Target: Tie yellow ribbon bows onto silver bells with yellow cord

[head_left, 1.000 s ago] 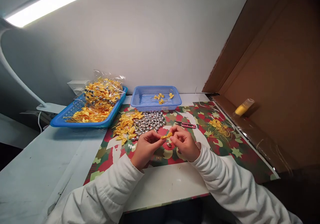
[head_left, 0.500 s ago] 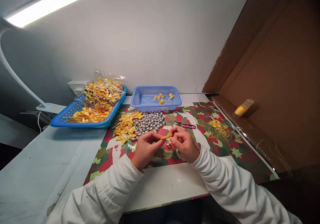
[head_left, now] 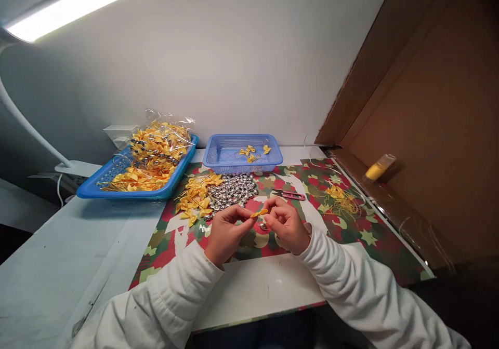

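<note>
The left hand (head_left: pixel 227 232) and the right hand (head_left: pixel 286 224) pinch a small yellow ribbon bow (head_left: pixel 259 213) between their fingertips, above a red-and-green star-patterned mat (head_left: pixel 351 229). Just beyond lie a heap of small silver bells (head_left: pixel 233 188) and loose yellow bows (head_left: pixel 195 196). Farther off stand a light-blue plastic basket (head_left: pixel 226 157) and, to its left, a darker blue tray (head_left: pixel 117 180).
</note>
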The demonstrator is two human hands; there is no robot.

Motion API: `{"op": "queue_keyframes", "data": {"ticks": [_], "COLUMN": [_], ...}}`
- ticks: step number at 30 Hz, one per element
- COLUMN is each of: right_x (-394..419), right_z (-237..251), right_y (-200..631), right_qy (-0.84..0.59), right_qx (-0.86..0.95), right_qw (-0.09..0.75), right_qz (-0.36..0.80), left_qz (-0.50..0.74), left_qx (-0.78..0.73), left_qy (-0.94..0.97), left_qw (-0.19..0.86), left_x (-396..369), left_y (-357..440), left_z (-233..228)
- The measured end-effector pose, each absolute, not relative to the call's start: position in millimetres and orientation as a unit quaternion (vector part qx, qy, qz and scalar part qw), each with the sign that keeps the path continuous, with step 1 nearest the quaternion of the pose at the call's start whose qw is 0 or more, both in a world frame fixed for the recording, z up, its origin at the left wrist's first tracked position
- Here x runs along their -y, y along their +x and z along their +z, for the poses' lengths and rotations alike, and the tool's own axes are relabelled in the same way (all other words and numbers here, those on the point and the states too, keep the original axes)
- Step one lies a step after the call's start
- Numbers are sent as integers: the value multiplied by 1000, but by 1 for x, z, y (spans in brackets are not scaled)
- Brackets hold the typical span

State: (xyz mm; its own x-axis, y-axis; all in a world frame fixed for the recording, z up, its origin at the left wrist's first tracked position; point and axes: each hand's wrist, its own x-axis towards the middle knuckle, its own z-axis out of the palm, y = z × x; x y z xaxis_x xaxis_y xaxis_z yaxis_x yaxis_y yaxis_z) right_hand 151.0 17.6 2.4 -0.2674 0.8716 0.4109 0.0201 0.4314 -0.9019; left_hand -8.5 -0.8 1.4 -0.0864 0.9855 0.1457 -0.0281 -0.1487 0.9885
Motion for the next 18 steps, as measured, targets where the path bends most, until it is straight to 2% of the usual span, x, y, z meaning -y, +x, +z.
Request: {"op": "queue_keyframes", "data": {"ticks": [11,18], "right_x": [-17,-15], "right_z": [2,1], "right_y": [150,147], "right_qy": [-323,-333], "right_qx": [686,687], "right_qw": [515,518], "right_qz": [400,386], "left_qz": [566,558], "left_qx": [-474,-478], "left_qy": [525,578], "left_qw": [423,356], "left_x": [0,4], "left_y": [-9,-10], "left_z": [-2,-4]}}
